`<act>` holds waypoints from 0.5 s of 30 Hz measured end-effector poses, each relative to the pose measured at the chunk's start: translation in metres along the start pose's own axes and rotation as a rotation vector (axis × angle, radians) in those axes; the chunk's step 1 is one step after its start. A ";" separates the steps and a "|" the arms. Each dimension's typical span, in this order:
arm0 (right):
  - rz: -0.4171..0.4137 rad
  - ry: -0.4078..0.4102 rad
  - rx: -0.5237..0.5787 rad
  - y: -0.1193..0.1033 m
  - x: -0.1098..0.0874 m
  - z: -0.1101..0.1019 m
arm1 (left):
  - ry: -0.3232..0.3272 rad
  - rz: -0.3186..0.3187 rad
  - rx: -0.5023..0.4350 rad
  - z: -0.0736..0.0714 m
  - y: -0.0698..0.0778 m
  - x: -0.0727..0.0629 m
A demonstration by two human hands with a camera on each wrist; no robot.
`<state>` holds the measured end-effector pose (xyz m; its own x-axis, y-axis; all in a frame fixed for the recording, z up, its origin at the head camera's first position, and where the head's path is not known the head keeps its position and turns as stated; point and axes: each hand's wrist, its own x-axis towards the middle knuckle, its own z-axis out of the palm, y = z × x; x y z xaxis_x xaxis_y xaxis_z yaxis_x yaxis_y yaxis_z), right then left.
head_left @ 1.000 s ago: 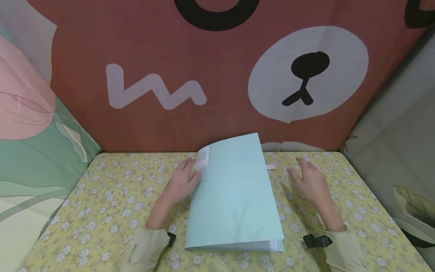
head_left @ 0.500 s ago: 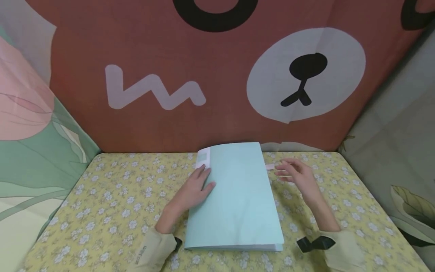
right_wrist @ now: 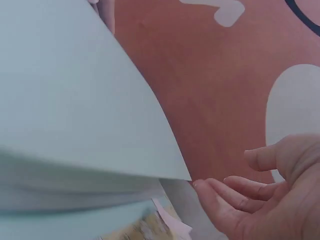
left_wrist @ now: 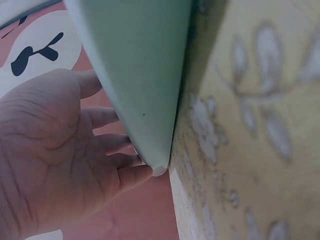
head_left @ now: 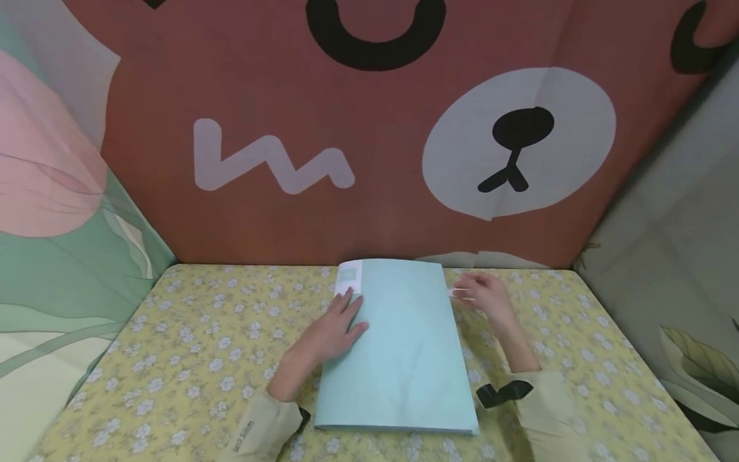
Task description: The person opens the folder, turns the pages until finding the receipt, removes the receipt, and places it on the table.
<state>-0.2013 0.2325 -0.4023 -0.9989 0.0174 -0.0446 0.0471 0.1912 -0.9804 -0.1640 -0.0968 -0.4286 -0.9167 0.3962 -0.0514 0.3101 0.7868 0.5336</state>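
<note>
Pale blue folder on the desk, a hand at each long side

In the head view, the folder lies closed on the desk, which has a yellow flowered covering. Its far end is near the brown wall hanging, which bears a bear's muzzle. The left hand rests across the folder's left edge, just below a white label; its grip is loose, fingers apart and nearly straight, with nothing clasped. The right hand is at the folder's right edge, near the far corner, beside a small pale tab that sticks out there. Beige sleeves cover both forearms, with a black strap at the right wrist.

In the left wrist view, the palm faces the camera. The fingers reach over the edge of the folder's spine without curling round it, and the spine rises from the flowered surface.

In the right wrist view, the cover stands slightly apart from the layers under it. The right grip is relaxed, thumb well away from the bent fingers, and it has hold of nothing. One fingertip is right by the cover's corner; whether it touches, I cannot tell. The tab sits lower, near the fingers.
</note>
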 end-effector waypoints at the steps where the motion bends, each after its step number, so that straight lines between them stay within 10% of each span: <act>1: 0.012 0.010 -0.016 0.002 0.001 0.002 | -0.008 -0.003 0.000 0.002 0.000 0.000; 15: 0.101 -0.020 -0.014 0.011 0.007 0.009 | -0.013 -0.008 -0.017 -0.002 -0.004 0.001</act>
<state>-0.2077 0.2263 -0.4148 -0.9890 0.0178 -0.1467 0.1473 0.2034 -0.9680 -0.1665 -0.1008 -0.4296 -0.9160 0.3956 -0.0665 0.2980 0.7819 0.5476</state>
